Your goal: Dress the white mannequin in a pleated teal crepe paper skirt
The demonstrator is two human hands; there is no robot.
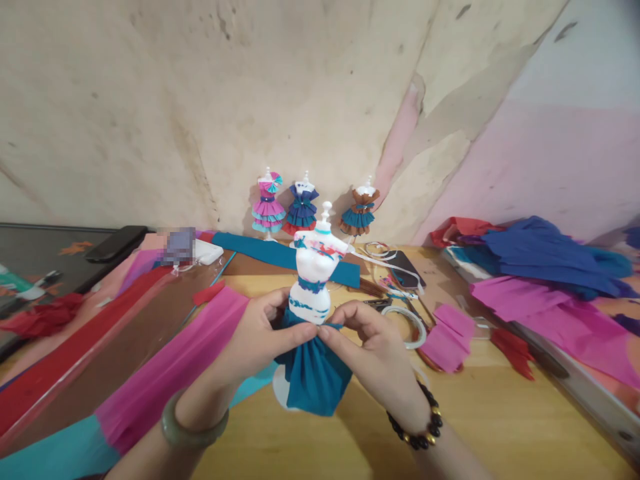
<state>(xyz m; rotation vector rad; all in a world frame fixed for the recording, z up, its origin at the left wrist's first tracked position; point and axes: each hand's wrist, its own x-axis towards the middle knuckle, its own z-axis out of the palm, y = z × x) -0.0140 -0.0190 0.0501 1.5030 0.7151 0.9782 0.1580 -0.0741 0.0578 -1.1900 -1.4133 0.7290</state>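
A small white dress-form mannequin (314, 260) stands upright in front of me, with blue, red and pink marks on its chest and waist. Gathered teal crepe paper (317, 380) hangs round its lower part like a skirt. My left hand (260, 333) pinches the top edge of the teal paper at the mannequin's hip, its thumb on the front. From the other side, my right hand (373, 343) pinches the same edge, the two thumb tips nearly touching. Part of the mannequin's round white base (283, 387) shows behind the paper.
Three dressed mini mannequins (269, 200) stand by the wall. Pink, red and light blue paper strips (175, 367) lie at left. A tape roll (407, 327), dark phone (406, 270) and pink piece (450, 337) lie right, beyond them a blue paper pile (545, 253).
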